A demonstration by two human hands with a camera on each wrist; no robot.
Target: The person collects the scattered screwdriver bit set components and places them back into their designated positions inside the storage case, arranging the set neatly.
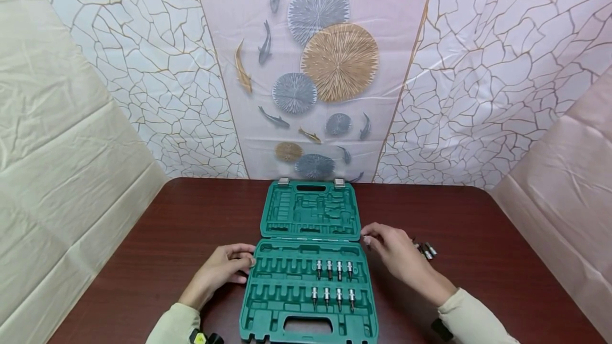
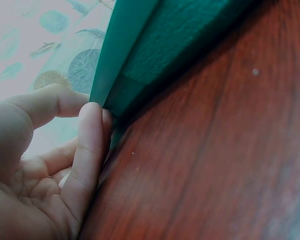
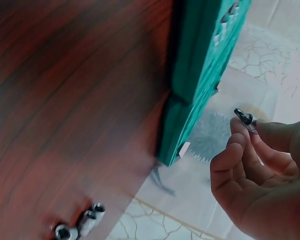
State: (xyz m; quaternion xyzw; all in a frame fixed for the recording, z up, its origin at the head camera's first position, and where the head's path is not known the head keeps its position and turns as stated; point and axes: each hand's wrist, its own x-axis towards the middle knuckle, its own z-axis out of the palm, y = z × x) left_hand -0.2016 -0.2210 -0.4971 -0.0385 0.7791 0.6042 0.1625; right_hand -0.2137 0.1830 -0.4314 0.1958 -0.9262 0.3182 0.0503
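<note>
A green tool case point(image 1: 268, 320) lies with its lid folded back, and several silver bit sockets point(image 1: 339, 269) stand in two rows on the right of its lower half. My left hand point(image 1: 224, 267) is beside the case, its fingertips touching the left side edge with fingers loosely bent. In the left wrist view, thumb and fingertips meet the green edge. My right hand point(image 1: 392, 251) is off the right side near the hinge. Between its thumb and fingertips it pinches a small bit socket point(image 3: 246, 118), whose dark tip shows in the right wrist view.
Several loose bit sockets point(image 1: 426, 251) lie on the dark red wooden table point(image 1: 205, 211), right of the right hand. Patterned cloth point(image 1: 416, 137) hangs behind the table, and pale padded panels stand at both sides. The raised lid point(image 1: 311, 211) has moulded slots.
</note>
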